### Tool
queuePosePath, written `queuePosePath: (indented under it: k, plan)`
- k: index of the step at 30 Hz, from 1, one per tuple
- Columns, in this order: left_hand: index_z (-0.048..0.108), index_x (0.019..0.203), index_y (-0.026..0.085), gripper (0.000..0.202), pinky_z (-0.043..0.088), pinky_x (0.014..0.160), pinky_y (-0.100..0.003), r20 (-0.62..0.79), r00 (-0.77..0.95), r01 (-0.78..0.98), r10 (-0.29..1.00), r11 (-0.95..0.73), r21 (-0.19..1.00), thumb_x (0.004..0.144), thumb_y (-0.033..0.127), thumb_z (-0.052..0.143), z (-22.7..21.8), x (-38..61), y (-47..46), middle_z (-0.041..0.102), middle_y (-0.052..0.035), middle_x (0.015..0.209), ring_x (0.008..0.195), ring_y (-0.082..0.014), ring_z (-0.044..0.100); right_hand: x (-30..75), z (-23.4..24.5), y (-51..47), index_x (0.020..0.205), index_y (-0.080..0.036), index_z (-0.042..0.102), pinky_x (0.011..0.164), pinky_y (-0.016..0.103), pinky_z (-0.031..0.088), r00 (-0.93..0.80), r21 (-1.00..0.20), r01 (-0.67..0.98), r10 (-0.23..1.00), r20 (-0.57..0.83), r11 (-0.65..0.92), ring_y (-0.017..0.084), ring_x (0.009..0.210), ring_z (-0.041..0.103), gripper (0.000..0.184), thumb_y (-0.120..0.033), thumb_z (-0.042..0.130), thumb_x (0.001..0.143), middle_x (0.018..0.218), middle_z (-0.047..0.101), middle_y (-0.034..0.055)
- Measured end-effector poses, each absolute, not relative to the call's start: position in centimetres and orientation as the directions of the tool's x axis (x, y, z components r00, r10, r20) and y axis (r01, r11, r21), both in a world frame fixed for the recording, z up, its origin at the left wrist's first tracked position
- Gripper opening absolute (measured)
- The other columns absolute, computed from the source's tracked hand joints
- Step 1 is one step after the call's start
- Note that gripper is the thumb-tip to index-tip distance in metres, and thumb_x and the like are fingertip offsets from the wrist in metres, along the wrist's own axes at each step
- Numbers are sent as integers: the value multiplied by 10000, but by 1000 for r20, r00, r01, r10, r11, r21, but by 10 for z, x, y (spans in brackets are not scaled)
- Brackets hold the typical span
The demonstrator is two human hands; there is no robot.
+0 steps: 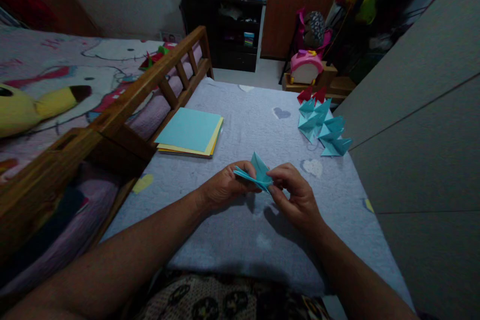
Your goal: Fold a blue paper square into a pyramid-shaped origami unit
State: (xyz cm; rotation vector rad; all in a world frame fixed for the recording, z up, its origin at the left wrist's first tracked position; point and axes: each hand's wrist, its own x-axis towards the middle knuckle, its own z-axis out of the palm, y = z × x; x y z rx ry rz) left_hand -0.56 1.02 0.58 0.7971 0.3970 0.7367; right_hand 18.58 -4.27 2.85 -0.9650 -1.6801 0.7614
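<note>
A small folded piece of light blue paper [258, 172] is held between both hands just above a grey-blue bedsheet [247, 125] printed with hearts. My left hand [225, 187] pinches its left side with thumb and fingers closed. My right hand [296, 195] pinches the right lower corner, fingers curled. A pointed flap of the paper stands up between the hands.
A stack of square paper sheets [190, 132], blue on top and yellow beneath, lies at the left. Several finished folded blue pieces [323, 127] with two red ones [311, 94] lie at the right. A wooden bed frame [150, 85] runs along the left, a grey wall [420, 125] along the right.
</note>
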Motion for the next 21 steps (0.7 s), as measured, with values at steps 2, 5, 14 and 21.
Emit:
queuePosePath:
  k: [2, 5, 14, 21]
  plan:
    - [674, 803, 192, 294, 555, 771, -211, -62, 676, -448, 734, 476, 757, 639, 198, 918, 8, -5, 10, 721, 12, 927, 836, -115, 693, 186, 28, -43, 1120, -287, 643, 614, 259, 467, -172, -842, 250, 878, 447, 478, 117, 725, 540, 274, -123, 589, 907, 905, 539, -5]
    - [665, 880, 204, 355, 561, 759, -207, -68, 658, -463, 750, 474, 749, 630, 170, 914, 9, -5, 11, 711, 3, 1019, 874, -126, 696, 186, 27, -43, 1078, -279, 644, 640, 278, 470, -157, -849, 265, 889, 430, 458, 130, 751, 561, 237, -124, 566, 916, 899, 557, -1]
    - [582, 809, 204, 330, 574, 759, -271, -76, 616, -473, 784, 446, 760, 677, 172, 883, 3, -8, 13, 673, 33, 849, 776, -122, 670, 188, 21, -44, 1002, -251, 620, 617, 285, 446, -65, -891, 291, 936, 345, 348, 127, 693, 532, 127, -180, 545, 929, 830, 536, -12]
    - [607, 690, 169, 227, 449, 569, -180, -36, 578, -359, 815, 294, 886, 695, 185, 834, 3, -9, 12, 593, 28, 802, 652, -71, 565, 188, 14, -43, 1012, -254, 599, 573, 260, 455, -36, -927, 284, 969, 245, 245, 111, 608, 564, 118, -189, 544, 931, 746, 559, -39]
